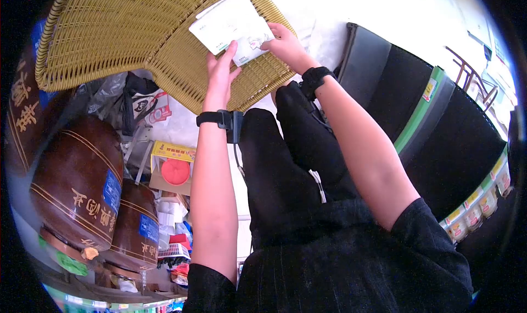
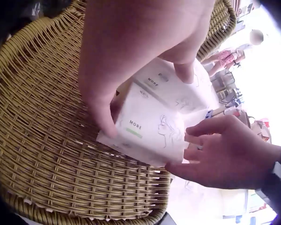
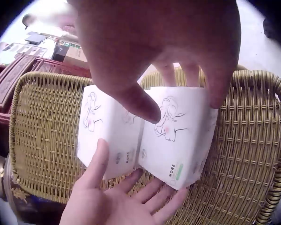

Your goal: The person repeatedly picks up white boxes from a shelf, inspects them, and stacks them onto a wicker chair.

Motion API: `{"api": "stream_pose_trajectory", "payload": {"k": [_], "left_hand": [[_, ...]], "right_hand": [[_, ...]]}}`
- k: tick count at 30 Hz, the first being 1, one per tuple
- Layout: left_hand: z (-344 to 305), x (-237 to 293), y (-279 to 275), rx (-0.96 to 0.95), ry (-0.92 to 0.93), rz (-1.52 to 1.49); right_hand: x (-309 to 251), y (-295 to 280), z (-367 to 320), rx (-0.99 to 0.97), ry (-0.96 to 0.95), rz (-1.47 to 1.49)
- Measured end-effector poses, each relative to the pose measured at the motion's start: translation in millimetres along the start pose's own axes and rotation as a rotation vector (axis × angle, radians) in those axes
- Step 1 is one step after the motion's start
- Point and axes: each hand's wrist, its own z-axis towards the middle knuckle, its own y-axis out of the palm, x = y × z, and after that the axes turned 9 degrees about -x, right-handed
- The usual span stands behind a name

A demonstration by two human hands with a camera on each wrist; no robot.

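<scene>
Pressing evenly, I should let neither of the white packs (image 1: 231, 26) slide or dent, because left hand (image 1: 220, 74) and right hand (image 1: 287, 45) are both clamped on them.

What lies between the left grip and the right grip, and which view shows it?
White MORE packs lie between the left grip and right grip, in the head view.

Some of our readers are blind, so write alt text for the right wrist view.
A person's right hand, above, and left hand, below, hold two white packs printed with line-drawn faces and the word MORE. Behind them is a woven wicker surface, with dark red furniture at the upper left.
</scene>
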Motion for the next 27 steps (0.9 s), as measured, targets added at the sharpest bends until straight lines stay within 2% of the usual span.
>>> {"api": "stream_pose_trajectory", "payload": {"k": [2,3,6,9,12,14,16,19,20,21,22,23,24,26,27], "left_hand": [[-2.9,0.4,0.4,0.028,-0.017,0.053],[-3.6,1.4,0.4,0.041,-0.024,0.081],[-2.8,5.4,4.6,0.109,0.118,0.167],[-7.4,24.2,18.6,0.303,0.395,0.414],[9.2,29.7,16.1,0.244,0.469,0.195],[7.3,39.5,14.8,0.335,0.339,0.394],[-3.9,44.4,2.7,0.321,0.173,0.443],[-61.6,63.6,-5.7,0.207,0.173,0.374],[-86.8,69.9,-7.7,0.145,0.200,0.382],[-117.7,78.0,-6.4,0.101,0.261,0.365],[-149.1,87.5,-3.5,0.057,0.322,0.345],[-185.7,103.5,5.7,0.032,0.346,0.357],[-226.5,125.0,20.8,0.010,0.368,0.367],[-314.6,174.0,51.0,-0.158,0.611,0.390],[-367.5,200.6,79.4,-0.219,0.812,0.526]], "right_hand": [[2.5,-5.4,-7.3,0.030,0.033,-0.122],[-0.7,-9.8,-18.6,0.045,-0.011,-0.209],[15.2,-23.4,-45.7,0.041,0.105,-0.294],[58.2,-41.4,-75.7,0.053,0.110,-0.315],[83.1,-56.2,-127.9,0.109,0.265,-0.316],[100.2,-66.8,-162.4,0.119,0.304,-0.337],[120.1,-75.1,-200.8,0.151,0.386,-0.292],[179.8,-83.6,-273.0,0.200,0.290,-0.187],[174.3,-78.5,-304.7,0.255,0.386,-0.115],[216.1,-73.8,-334.8,0.281,0.344,-0.019],[203.7,-61.4,-369.1,0.331,0.379,0.281],[238.6,-49.6,-400.2,0.355,0.401,0.208],[226.9,-33.7,-434.6,0.402,0.504,0.342],[286.8,3.8,-497.8,0.375,0.548,0.315],[296.7,22.7,-524.7,0.345,0.454,-0.011]]}}
